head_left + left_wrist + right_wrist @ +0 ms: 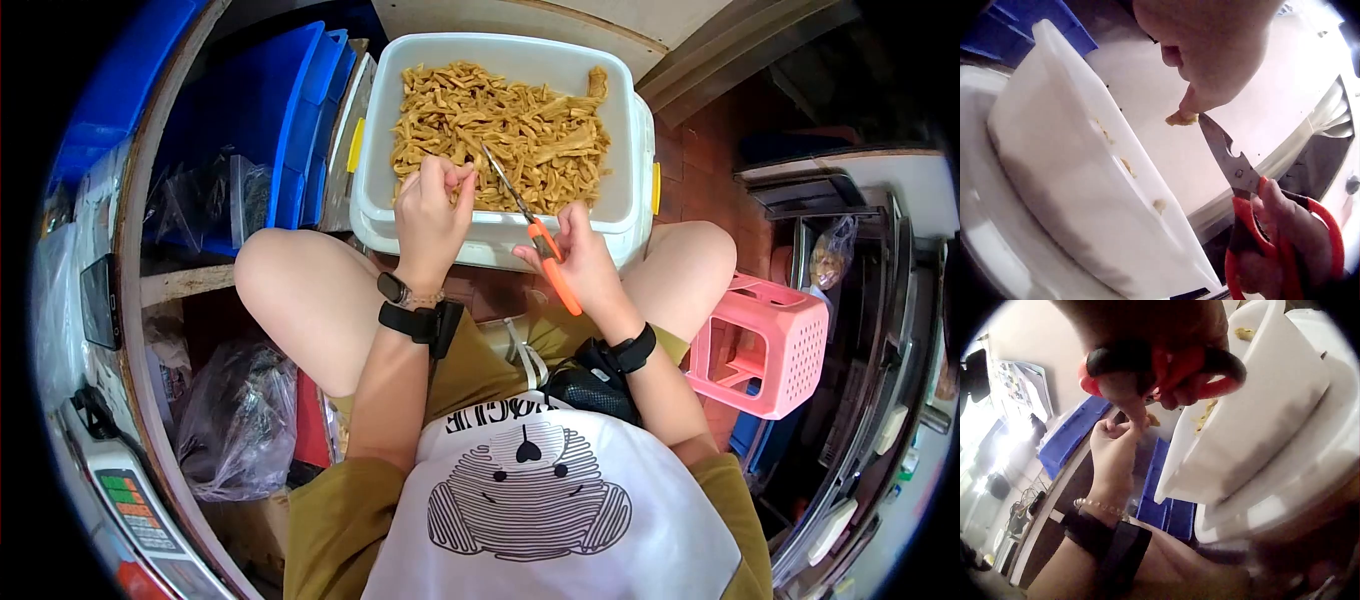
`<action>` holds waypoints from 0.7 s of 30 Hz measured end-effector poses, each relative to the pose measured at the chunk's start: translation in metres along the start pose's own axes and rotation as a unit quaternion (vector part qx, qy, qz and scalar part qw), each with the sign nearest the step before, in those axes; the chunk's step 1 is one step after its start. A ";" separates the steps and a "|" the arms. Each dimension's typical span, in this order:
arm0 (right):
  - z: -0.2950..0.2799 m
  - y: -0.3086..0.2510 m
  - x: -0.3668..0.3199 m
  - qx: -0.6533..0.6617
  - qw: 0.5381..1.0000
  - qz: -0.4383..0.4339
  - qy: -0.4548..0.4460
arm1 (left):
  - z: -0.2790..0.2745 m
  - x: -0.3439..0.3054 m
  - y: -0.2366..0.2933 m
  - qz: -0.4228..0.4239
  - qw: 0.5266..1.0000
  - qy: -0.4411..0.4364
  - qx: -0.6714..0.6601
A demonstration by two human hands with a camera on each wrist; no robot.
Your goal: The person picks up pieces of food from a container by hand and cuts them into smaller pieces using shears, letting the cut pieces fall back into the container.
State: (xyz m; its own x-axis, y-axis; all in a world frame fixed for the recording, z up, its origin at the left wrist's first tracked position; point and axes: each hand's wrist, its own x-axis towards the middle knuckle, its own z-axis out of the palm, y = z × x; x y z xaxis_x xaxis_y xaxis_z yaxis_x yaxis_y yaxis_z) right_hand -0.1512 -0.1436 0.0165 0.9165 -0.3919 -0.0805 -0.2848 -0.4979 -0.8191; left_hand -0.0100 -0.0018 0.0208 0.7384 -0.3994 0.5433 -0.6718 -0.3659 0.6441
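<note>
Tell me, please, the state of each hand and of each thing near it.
Left hand: pinching the small piece.
Right hand: gripping the scissors by their handles.
Scissors: blades closed or nearly closed.
Small piece: close to the scissors' tip.
White tub: uncovered, upright.
Yellow-brown strips: lying loose in the tub.

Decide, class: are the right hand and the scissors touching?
Touching: the left wrist view shows the right hand with its fingers through the red handle loops of the scissors.

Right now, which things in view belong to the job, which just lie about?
In use:
scissors, in right hand
small piece, pinched in left hand
white tub of brownish strips

Seemingly lying about:
pink stool
blue crates
clear plastic bag
</note>
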 end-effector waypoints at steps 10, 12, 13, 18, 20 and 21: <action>-0.007 0.011 0.001 0.107 0.993 -0.002 0.045 | 0.000 0.000 -0.017 -0.350 0.705 -0.035 -0.616; -0.009 0.010 0.002 0.107 0.992 -0.001 0.061 | -0.001 -0.001 -0.018 -0.338 0.699 -0.051 -0.628; -0.009 0.014 0.003 0.108 0.992 -0.001 0.061 | -0.002 -0.002 -0.017 -0.342 0.689 -0.052 -0.637; -0.004 0.031 0.006 0.166 0.984 0.024 0.061 | -0.002 0.000 -0.014 -0.345 0.686 -0.059 -0.638; -0.005 0.028 0.007 0.195 0.977 0.038 0.080 | -0.001 0.000 -0.013 -0.351 0.705 -0.052 -0.614; -0.006 0.026 0.007 0.223 0.968 0.053 0.098 | 0.000 -0.001 -0.017 -0.351 0.705 -0.053 -0.614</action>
State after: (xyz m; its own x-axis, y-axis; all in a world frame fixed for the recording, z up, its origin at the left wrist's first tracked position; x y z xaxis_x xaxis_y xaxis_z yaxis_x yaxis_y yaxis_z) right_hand -0.1538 -0.1638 -0.0018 0.8054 -0.5836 -0.1036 -0.1847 -0.0810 -0.9795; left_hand 0.0009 0.0050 0.0097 0.8118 -0.5661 -0.1434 0.4625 0.4734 0.7496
